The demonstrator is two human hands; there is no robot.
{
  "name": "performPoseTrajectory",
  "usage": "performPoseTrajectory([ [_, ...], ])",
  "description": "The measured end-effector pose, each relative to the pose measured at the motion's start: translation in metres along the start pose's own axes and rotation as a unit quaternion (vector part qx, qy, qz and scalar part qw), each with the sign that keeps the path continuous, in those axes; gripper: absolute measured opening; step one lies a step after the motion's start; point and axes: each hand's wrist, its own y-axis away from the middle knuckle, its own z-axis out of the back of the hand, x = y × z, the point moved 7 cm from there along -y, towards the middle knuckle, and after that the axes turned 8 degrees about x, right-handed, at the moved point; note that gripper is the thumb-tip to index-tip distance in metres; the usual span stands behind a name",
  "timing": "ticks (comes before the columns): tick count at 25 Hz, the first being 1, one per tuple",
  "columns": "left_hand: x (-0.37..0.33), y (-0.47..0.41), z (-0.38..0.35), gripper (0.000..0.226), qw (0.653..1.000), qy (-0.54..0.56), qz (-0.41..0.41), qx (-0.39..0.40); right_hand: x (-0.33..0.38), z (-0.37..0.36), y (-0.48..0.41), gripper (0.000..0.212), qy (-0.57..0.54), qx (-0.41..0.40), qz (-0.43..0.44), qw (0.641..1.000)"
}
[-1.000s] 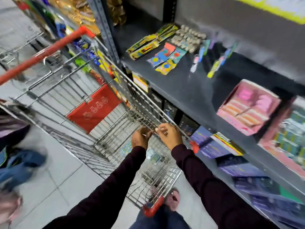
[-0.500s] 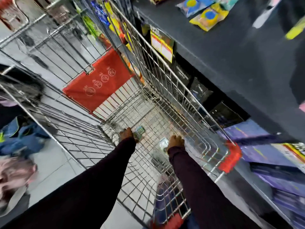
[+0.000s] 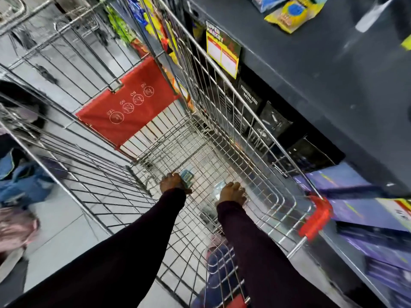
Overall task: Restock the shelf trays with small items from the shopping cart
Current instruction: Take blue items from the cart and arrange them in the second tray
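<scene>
Head view: I see both hands down at the bottom of the cart (image 3: pixel 233 112). My left hand (image 3: pixel 172 182) is curled around a small teal packet (image 3: pixel 186 177). My right hand (image 3: pixel 232 193), fingers bent, presses on a clear packet (image 3: pixel 217 188); its grip I cannot tell. The shelf (image 3: pixel 311 90) stands beside the cart.

Red seat flap (image 3: pixel 131 112), silver cart (image 3: pixel 233 112)
</scene>
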Motion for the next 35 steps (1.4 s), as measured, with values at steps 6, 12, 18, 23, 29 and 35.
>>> performPoseTrajectory([
  [6, -0.024, 0.052, 0.041, 0.079, 0.998, 0.044, -0.031, -0.045, -0.003, 0.085, 0.041, 0.082, -0.051, -0.004, 0.021, 0.998],
  [12, -0.068, 0.174, 0.136, 0.071, 0.959, 0.103, -0.171, -0.201, -0.014, 0.202, 0.150, 0.071, -0.086, -0.103, 0.072, 0.988],
  [18, -0.111, 0.308, 0.186, 0.060, 0.870, 0.111, -0.334, -0.345, -0.068, 0.298, 0.255, 0.068, -0.107, -0.233, 0.083, 0.963],
  [23, -0.183, 0.398, 0.188, 0.060, 0.813, 0.124, -0.447, -0.353, -0.152, 0.346, 0.306, 0.062, -0.150, -0.303, 0.015, 0.941],
  [29, -0.269, 0.451, 0.160, 0.068, 0.821, 0.134, -0.482, -0.275, -0.270, 0.354, 0.333, 0.071, -0.188, -0.311, -0.100, 0.926],
  [35, -0.356, 0.515, 0.104, 0.095, 0.799, -0.036, -0.510, -0.316, -0.373, 0.340, 0.336, 0.058, -0.136, -0.278, -0.183, 0.933],
])
